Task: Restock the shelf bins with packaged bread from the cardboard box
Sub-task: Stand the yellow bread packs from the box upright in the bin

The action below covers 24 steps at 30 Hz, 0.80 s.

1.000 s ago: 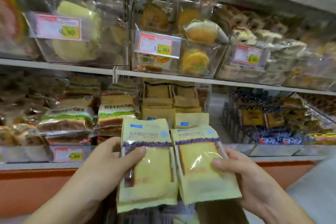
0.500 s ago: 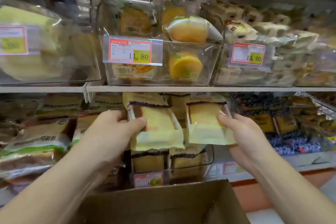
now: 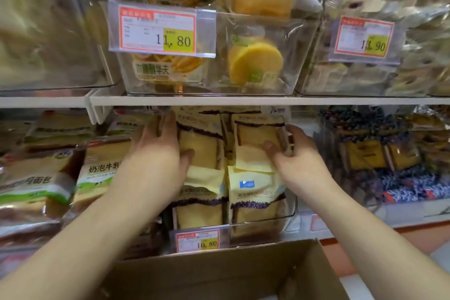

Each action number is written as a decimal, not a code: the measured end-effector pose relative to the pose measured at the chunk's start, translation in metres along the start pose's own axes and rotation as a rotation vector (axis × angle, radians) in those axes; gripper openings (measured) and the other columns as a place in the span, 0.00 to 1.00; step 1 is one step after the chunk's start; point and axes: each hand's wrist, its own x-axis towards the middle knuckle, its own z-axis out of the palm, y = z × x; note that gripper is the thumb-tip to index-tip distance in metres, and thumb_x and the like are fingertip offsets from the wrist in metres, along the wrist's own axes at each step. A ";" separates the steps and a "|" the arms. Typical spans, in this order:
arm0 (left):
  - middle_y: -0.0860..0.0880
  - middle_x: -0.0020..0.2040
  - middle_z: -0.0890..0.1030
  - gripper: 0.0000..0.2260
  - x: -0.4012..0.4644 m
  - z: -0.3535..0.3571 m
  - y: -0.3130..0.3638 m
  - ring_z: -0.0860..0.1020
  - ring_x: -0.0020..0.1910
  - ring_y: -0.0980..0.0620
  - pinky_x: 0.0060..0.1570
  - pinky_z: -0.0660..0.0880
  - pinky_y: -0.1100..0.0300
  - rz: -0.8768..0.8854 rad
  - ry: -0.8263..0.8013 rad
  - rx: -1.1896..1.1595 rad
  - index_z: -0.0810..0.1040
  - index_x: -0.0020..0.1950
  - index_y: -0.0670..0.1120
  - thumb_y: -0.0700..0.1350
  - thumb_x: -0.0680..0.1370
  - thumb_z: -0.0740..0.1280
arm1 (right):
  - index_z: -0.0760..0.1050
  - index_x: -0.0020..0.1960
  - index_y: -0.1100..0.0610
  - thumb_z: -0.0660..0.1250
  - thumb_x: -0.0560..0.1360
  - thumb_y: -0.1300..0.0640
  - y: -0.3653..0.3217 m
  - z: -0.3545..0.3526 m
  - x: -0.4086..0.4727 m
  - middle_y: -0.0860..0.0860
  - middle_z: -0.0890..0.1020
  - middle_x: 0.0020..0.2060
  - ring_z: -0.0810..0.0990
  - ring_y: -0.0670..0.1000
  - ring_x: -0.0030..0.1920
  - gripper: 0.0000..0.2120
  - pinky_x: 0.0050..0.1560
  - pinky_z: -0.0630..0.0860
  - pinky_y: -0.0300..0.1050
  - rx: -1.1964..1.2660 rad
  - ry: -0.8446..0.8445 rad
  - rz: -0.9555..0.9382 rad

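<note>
Two pale yellow bread packs with a purple band lie on top of the stack inside a clear shelf bin (image 3: 291, 207) on the lower shelf. My left hand (image 3: 158, 151) grips the left bread pack (image 3: 202, 151), thumb on its front. The right bread pack (image 3: 255, 143) is held by my right hand (image 3: 297, 158), thumb on its lower front. More packs of the same bread (image 3: 253, 197) stand below them in the bin. The open cardboard box (image 3: 219, 273) sits just below my arms; its inside is hidden.
A shelf board (image 3: 243, 100) runs close above the packs. Clear bins with round yellow cakes (image 3: 255, 61) stand on it, fronted by price tags. Milk bread packs (image 3: 99, 175) fill the left of the lower shelf, dark blue snack packs (image 3: 389, 153) the right.
Both hands have pushed the two packs up and back into the bin, onto the stack. The view has moved closer to the shelf.
</note>
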 end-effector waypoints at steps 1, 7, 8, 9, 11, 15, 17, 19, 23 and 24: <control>0.37 0.78 0.66 0.37 -0.001 0.001 -0.002 0.65 0.76 0.32 0.73 0.68 0.37 0.039 0.017 0.042 0.62 0.82 0.44 0.54 0.78 0.73 | 0.66 0.79 0.46 0.71 0.80 0.42 -0.001 -0.002 -0.001 0.51 0.75 0.69 0.76 0.54 0.66 0.30 0.62 0.70 0.42 -0.013 0.014 -0.014; 0.47 0.85 0.48 0.36 -0.011 -0.006 0.010 0.44 0.84 0.44 0.82 0.44 0.44 0.206 -0.223 0.249 0.56 0.83 0.56 0.72 0.79 0.55 | 0.61 0.82 0.35 0.65 0.80 0.34 -0.003 -0.014 -0.015 0.48 0.61 0.83 0.59 0.52 0.83 0.33 0.76 0.58 0.43 -0.275 -0.248 -0.146; 0.48 0.86 0.45 0.38 -0.012 -0.005 0.011 0.41 0.84 0.45 0.82 0.42 0.45 0.210 -0.271 0.262 0.50 0.84 0.56 0.73 0.79 0.53 | 0.60 0.82 0.34 0.65 0.80 0.34 -0.003 -0.014 -0.016 0.47 0.59 0.84 0.57 0.52 0.84 0.33 0.76 0.56 0.42 -0.293 -0.283 -0.140; 0.47 0.86 0.43 0.39 -0.013 -0.003 0.011 0.40 0.84 0.45 0.82 0.42 0.46 0.214 -0.296 0.274 0.46 0.85 0.56 0.73 0.79 0.52 | 0.60 0.82 0.33 0.65 0.80 0.35 -0.005 -0.014 -0.017 0.46 0.59 0.85 0.56 0.52 0.84 0.32 0.77 0.56 0.42 -0.290 -0.302 -0.137; 0.46 0.85 0.42 0.38 -0.014 0.001 0.011 0.42 0.84 0.44 0.83 0.44 0.46 0.217 -0.301 0.303 0.45 0.85 0.55 0.72 0.80 0.51 | 0.59 0.81 0.31 0.66 0.80 0.36 -0.005 -0.016 -0.016 0.44 0.59 0.84 0.56 0.51 0.84 0.32 0.81 0.57 0.46 -0.249 -0.319 -0.147; 0.44 0.85 0.45 0.33 -0.013 0.008 0.014 0.45 0.84 0.42 0.82 0.48 0.45 0.201 -0.262 0.337 0.53 0.83 0.53 0.69 0.82 0.48 | 0.57 0.79 0.25 0.65 0.80 0.35 0.000 -0.016 -0.014 0.36 0.54 0.84 0.50 0.46 0.85 0.30 0.84 0.54 0.55 -0.182 -0.413 -0.191; 0.44 0.85 0.45 0.33 -0.013 0.011 0.014 0.44 0.84 0.42 0.82 0.47 0.45 0.208 -0.249 0.363 0.52 0.84 0.53 0.68 0.82 0.45 | 0.54 0.79 0.24 0.62 0.80 0.32 0.003 -0.013 -0.013 0.36 0.50 0.84 0.45 0.47 0.85 0.30 0.85 0.51 0.58 -0.242 -0.384 -0.208; 0.43 0.85 0.48 0.33 -0.013 0.013 0.013 0.44 0.84 0.41 0.82 0.48 0.43 0.227 -0.216 0.389 0.52 0.84 0.53 0.67 0.82 0.45 | 0.51 0.81 0.28 0.57 0.80 0.31 0.000 -0.012 -0.014 0.39 0.45 0.85 0.42 0.48 0.85 0.32 0.85 0.47 0.58 -0.354 -0.305 -0.241; 0.43 0.83 0.59 0.29 -0.021 0.010 0.021 0.55 0.82 0.40 0.80 0.55 0.42 0.254 -0.179 0.410 0.64 0.80 0.50 0.62 0.83 0.51 | 0.51 0.84 0.33 0.47 0.80 0.32 -0.013 -0.010 -0.025 0.40 0.42 0.85 0.40 0.48 0.85 0.32 0.84 0.45 0.55 -0.511 -0.229 -0.380; 0.42 0.84 0.55 0.28 -0.023 0.014 0.024 0.52 0.83 0.40 0.81 0.53 0.43 0.267 -0.183 0.406 0.60 0.81 0.50 0.61 0.84 0.50 | 0.50 0.84 0.33 0.44 0.81 0.32 -0.014 -0.007 -0.028 0.41 0.43 0.86 0.40 0.48 0.85 0.31 0.84 0.43 0.54 -0.553 -0.246 -0.402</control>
